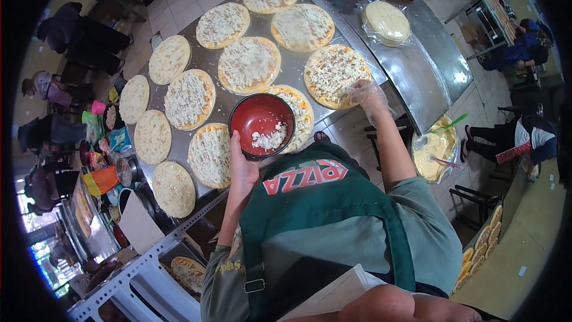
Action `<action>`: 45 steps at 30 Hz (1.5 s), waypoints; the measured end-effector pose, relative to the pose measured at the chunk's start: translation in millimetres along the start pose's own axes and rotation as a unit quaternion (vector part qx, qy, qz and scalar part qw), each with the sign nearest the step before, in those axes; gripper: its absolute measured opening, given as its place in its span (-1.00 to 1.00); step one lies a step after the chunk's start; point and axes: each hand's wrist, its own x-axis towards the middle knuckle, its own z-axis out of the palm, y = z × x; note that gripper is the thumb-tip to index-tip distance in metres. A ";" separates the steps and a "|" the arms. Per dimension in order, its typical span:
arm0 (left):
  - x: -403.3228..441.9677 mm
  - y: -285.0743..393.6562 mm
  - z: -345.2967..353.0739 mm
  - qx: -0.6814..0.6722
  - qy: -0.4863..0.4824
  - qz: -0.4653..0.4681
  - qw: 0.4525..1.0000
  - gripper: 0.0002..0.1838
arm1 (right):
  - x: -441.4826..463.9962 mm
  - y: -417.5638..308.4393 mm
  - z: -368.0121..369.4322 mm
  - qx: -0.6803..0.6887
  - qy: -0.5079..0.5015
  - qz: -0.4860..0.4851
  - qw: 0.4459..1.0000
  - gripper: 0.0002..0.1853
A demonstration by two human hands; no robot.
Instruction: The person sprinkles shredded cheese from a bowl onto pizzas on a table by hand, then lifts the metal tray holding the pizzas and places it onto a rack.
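Note:
In my bare left hand [241, 170] is a bowl [253, 113], red inside and dark outside, tilted so that a small heap of grated white cheese [269, 137] shows. It partly hides a cheese-topped pizza [301, 110] on the metal table. My right hand [370, 100], in a clear plastic glove, is at the right edge of another pizza [335, 74] strewn with grated cheese over orange sauce. Its fingers look drawn together, pointing down at the topping; what is between them is hidden.
Several more topped pizzas [249, 64] cover the metal table [199, 53]. Wrapped dough rounds [386, 22] lie on the right-hand table. Below it is a tub of pale yellow cream [435, 155]. A white perforated metal frame [140, 268] stands lower left. People work around the room.

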 end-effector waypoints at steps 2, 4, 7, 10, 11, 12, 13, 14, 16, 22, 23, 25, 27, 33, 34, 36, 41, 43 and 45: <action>-1.1 0.9 2.2 -0.008 -0.007 0.003 1.000 -0.43 | -9.3 -19.7 -0.7 0.035 -0.024 0.043 0.998 -0.85; -1.7 1.2 2.9 -0.008 -0.005 0.004 1.000 -0.43 | -15.7 -21.0 1.7 -0.020 0.014 0.038 0.999 -0.83; -0.9 1.2 -2.3 -0.009 -0.001 0.003 1.000 -0.43 | 4.5 20.8 9.6 -0.003 0.016 0.017 1.000 -0.80; -1.6 2.5 -3.1 -0.008 0.008 0.001 1.000 -0.43 | -3.8 11.5 5.1 0.048 -0.020 0.026 0.998 -0.79; -2.3 3.4 -2.2 -0.005 0.018 0.001 1.000 -0.43 | -10.6 0.0 4.5 0.028 -0.020 0.052 0.998 -0.79; -2.6 4.2 -1.1 -0.005 0.018 0.001 1.000 -0.43 | -11.5 -4.6 7.7 0.028 -0.020 0.052 0.998 -0.79; -3.1 4.8 -0.2 -0.004 0.019 0.002 1.000 -0.43 | -12.2 -8.7 11.1 0.022 -0.024 0.048 0.998 -0.80; -3.3 5.3 0.3 -0.003 0.021 0.003 1.000 -0.43 | -12.3 -11.4 13.9 0.015 -0.028 0.044 0.999 -0.81; -3.1 5.4 1.1 -0.004 0.019 0.006 1.000 -0.43 | -9.6 -9.7 21.0 0.002 -0.037 0.028 0.999 -0.81; -3.8 5.4 3.5 -0.005 0.024 0.015 1.000 -0.42 | 1.8 -0.6 35.5 -0.036 -0.040 -0.056 0.997 -0.84; -4.0 4.9 3.6 -0.006 0.031 0.014 0.999 -0.42 | 6.3 6.3 38.2 -0.002 -0.055 -0.059 0.997 -0.85; -5.8 5.5 5.6 -0.007 0.032 0.015 0.999 -0.43 | 7.8 -3.3 42.4 -0.005 -0.067 -0.032 0.997 -0.85; -6.5 5.2 6.0 -0.008 0.033 0.017 0.999 -0.43 | 11.3 -8.9 46.9 -0.008 -0.079 -0.005 0.997 -0.86; -6.4 2.7 9.0 -0.035 0.036 0.030 0.998 -0.47 | 9.2 -38.0 37.8 -0.098 -0.038 -0.039 0.994 -0.84; -6.4 1.8 9.9 -0.039 0.032 0.034 0.998 -0.47 | 19.8 -28.6 39.8 -0.019 -0.035 -0.067 0.997 -0.83; -5.9 -0.3 11.1 -0.043 0.032 0.041 0.998 -0.48 | 38.0 -26.3 36.9 0.061 -0.035 -0.096 0.993 -0.82; -7.2 -6.9 17.0 -0.021 0.054 0.048 0.997 -0.42 | 94.8 -32.5 21.3 -0.085 -0.008 -0.193 0.977 -0.79; -10.1 -8.0 22.2 -0.023 0.060 0.054 0.996 -0.43 | 98.1 -51.1 9.2 -0.190 -0.019 -0.168 0.967 -0.71; -11.4 -9.6 27.1 -0.024 0.066 0.060 0.996 -0.43 | 112.3 -56.6 10.7 -0.222 -0.032 -0.191 0.956 -0.70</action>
